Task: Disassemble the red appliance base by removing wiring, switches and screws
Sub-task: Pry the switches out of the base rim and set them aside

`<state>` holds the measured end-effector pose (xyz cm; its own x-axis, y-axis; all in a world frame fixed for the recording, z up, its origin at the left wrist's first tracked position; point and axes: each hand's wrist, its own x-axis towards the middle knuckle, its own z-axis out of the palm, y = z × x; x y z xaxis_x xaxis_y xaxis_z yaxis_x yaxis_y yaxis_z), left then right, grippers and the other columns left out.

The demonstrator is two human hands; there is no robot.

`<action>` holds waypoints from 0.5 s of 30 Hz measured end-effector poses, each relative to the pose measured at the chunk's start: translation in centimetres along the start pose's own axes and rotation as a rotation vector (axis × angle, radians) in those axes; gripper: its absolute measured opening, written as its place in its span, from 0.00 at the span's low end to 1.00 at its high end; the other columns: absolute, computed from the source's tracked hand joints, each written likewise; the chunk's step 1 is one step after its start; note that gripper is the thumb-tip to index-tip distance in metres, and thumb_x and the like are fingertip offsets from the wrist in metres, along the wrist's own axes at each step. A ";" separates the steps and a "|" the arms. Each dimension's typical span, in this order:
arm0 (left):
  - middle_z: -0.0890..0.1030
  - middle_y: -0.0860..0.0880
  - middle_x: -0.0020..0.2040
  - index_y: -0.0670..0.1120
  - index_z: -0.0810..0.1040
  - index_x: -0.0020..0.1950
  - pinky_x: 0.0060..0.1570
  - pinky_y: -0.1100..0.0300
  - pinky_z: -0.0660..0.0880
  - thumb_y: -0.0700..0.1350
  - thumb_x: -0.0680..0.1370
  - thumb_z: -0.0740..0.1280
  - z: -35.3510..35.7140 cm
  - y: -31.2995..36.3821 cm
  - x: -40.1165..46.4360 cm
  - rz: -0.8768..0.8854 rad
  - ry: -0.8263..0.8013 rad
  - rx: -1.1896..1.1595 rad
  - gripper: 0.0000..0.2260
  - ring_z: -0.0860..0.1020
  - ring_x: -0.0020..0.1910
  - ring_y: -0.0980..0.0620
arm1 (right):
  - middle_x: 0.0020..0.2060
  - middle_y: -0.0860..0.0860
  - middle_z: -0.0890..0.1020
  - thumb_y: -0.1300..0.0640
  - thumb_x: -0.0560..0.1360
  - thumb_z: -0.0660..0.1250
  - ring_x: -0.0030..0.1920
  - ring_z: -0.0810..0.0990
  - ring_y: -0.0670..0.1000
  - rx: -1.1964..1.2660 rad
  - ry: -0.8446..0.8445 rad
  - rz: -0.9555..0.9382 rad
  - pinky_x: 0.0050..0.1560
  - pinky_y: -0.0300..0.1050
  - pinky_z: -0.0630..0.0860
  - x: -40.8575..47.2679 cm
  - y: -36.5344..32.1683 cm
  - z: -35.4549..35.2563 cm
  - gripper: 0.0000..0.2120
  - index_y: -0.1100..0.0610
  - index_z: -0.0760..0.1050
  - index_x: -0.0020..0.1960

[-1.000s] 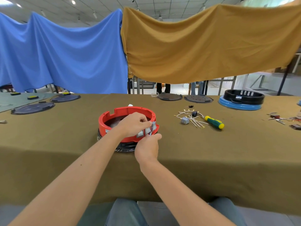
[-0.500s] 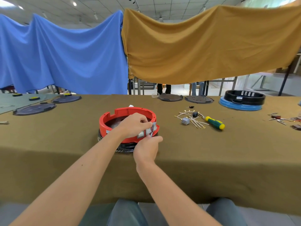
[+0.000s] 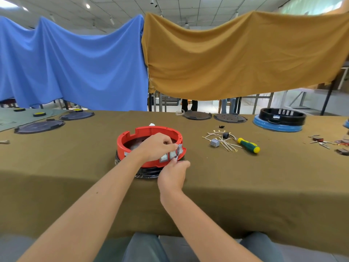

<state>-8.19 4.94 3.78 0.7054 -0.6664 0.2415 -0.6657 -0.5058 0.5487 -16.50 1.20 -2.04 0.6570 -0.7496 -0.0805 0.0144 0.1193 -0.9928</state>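
The red appliance base (image 3: 132, 137) is a round ring on a black bottom part, standing on the olive table near its front edge. Several grey switches (image 3: 171, 155) sit in its front wall. My left hand (image 3: 156, 146) reaches over the rim and pinches the rightmost grey switch (image 3: 179, 149), which is tilted out of the wall. My right hand (image 3: 172, 173) is just below in front of the base, fingers curled, pinching the lower end of the same switch.
To the right lie loose wires (image 3: 224, 140), a small grey switch (image 3: 215, 143) and a green-yellow screwdriver (image 3: 248, 145). A black ring on a blue base (image 3: 279, 121) and dark round plates (image 3: 196, 115) stand at the back. Small metal parts (image 3: 328, 141) lie far right.
The rightmost grey switch has tipped further out of the red wall between my fingers. Both hands stay at the front of the base, barely shifted.
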 end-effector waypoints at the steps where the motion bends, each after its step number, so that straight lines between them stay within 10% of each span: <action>1: 0.79 0.52 0.36 0.45 0.81 0.41 0.39 0.58 0.69 0.51 0.80 0.65 0.0 0.0 0.0 -0.002 0.002 0.004 0.13 0.73 0.35 0.56 | 0.42 0.50 0.74 0.56 0.86 0.49 0.40 0.73 0.46 -0.071 -0.029 -0.022 0.34 0.42 0.66 0.3 -0.1 -0.6 0.06 0.55 0.60 0.50; 5: 0.78 0.53 0.35 0.45 0.81 0.40 0.39 0.57 0.69 0.52 0.79 0.65 0.0 0.0 0.1 -0.001 0.007 0.010 0.14 0.73 0.35 0.56 | 0.46 0.52 0.73 0.57 0.84 0.51 0.45 0.73 0.53 -0.395 -0.169 -0.064 0.43 0.47 0.69 1.8 -2.0 -3.2 0.03 0.57 0.60 0.55; 15: 0.80 0.53 0.37 0.47 0.81 0.39 0.40 0.58 0.71 0.52 0.80 0.65 0.0 -0.1 0.1 0.005 0.000 0.023 0.13 0.75 0.36 0.56 | 0.60 0.56 0.80 0.63 0.79 0.63 0.57 0.81 0.58 -1.032 -0.156 -0.397 0.46 0.47 0.75 1.0 -0.7 -2.4 0.31 0.61 0.50 0.76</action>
<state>-8.04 4.88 3.78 0.7017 -0.6692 0.2444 -0.6750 -0.5146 0.5288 -17.64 -1.23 -1.64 0.8332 -0.5157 0.1993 -0.3409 -0.7631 -0.5491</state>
